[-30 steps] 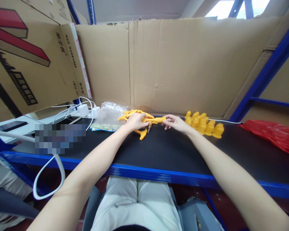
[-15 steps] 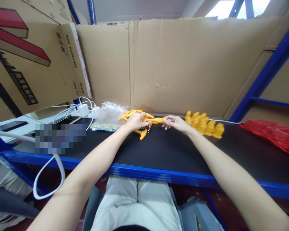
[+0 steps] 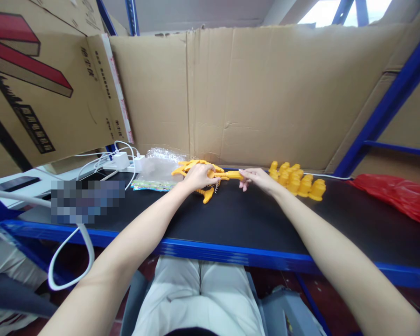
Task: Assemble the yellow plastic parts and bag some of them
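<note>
A slim yellow plastic piece [image 3: 234, 175] lies level between my two hands, just above the black tabletop. My left hand [image 3: 199, 177] is closed around its left end. At the right end, the thumb and fingers of my right hand [image 3: 256, 178] pinch it. Behind and below my left hand are several curved yellow plastic parts [image 3: 207, 195], partly covered by the hand. A thin coiled spring [image 3: 217, 187] shows beside them. Right of my right hand stand several yellow cup-like pieces [image 3: 294, 183] in close rows.
Clear plastic packaging [image 3: 157, 170] lies left of the yellow parts. Chargers [image 3: 121, 160] and white cables crowd the left side. A red plastic bag [image 3: 395, 196] rests at the far right. A cardboard wall [image 3: 259, 98] closes off the back; a blue rail [image 3: 231, 254] edges the front.
My right hand has shifted slightly to the right, and a little more of the slim yellow piece shows. My left hand stays nearly in place.
</note>
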`<state>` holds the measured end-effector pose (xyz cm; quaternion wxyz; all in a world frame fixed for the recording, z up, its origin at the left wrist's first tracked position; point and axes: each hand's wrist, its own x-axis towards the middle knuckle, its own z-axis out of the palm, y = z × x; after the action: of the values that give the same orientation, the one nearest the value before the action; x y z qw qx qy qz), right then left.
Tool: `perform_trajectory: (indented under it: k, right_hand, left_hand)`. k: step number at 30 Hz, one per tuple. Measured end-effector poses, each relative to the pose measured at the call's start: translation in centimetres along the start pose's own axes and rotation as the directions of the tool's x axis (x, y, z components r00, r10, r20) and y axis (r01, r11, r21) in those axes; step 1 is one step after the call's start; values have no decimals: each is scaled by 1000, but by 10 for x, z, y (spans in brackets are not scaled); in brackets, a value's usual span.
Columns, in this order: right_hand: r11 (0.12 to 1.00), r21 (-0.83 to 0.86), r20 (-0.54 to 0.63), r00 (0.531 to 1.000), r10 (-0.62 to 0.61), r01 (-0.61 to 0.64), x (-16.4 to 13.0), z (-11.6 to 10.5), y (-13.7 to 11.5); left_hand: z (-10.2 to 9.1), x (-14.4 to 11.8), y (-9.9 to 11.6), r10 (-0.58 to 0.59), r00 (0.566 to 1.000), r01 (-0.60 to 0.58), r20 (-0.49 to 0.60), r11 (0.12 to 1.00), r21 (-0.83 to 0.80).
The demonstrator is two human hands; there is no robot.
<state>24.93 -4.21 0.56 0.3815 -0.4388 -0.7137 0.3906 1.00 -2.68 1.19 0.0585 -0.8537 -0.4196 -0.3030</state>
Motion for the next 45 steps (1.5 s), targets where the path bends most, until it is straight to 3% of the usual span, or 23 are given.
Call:
perform_trajectory:
  k: [35,45]
  right_hand:
    - [950,250,-27,979,201,-188,7,5,11]
    - [911,276,-40,944,329,-306,6,11,4]
  left_hand:
    - [4,0,0,13,1000,-12,-25,998,54]
    - [2,1,0,18,1000,-17,-19,998,56]
